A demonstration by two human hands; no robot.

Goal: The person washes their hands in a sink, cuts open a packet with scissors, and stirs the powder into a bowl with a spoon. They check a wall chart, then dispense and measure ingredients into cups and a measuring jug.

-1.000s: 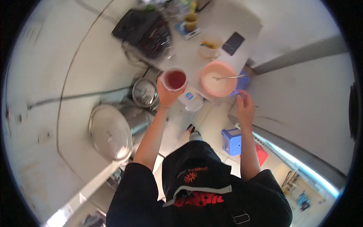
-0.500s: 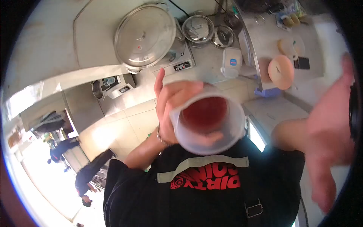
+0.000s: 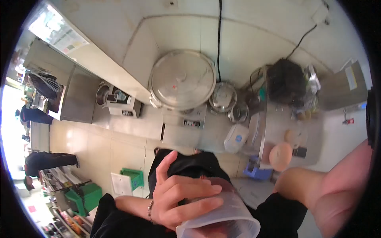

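My left hand (image 3: 186,198), with a bracelet at its wrist, is closed around a translucent plastic measuring cup (image 3: 242,212) low in the view. The cup's wide rim faces the bottom edge of the frame, and its narrower base points away from me. Reddish contents show through the wall near the base; how full it is I cannot tell. My right hand (image 3: 345,198) is large and cut off at the right edge, raised close to the camera. Its fingers are out of sight, so whether it holds anything does not show.
A large lidded pot (image 3: 182,79) stands on the steel counter (image 3: 145,123), beside smaller lidded pots (image 3: 223,97) and a white container (image 3: 237,138). A peach-coloured bowl (image 3: 280,156) sits on the right-hand counter. Green crates (image 3: 85,198) are at lower left, near another person (image 3: 49,162).
The view has tilted up, showing more wall and counter. The cup now sits lower, its mouth turned from the camera toward the bottom edge. My right hand's fingers have left the view.
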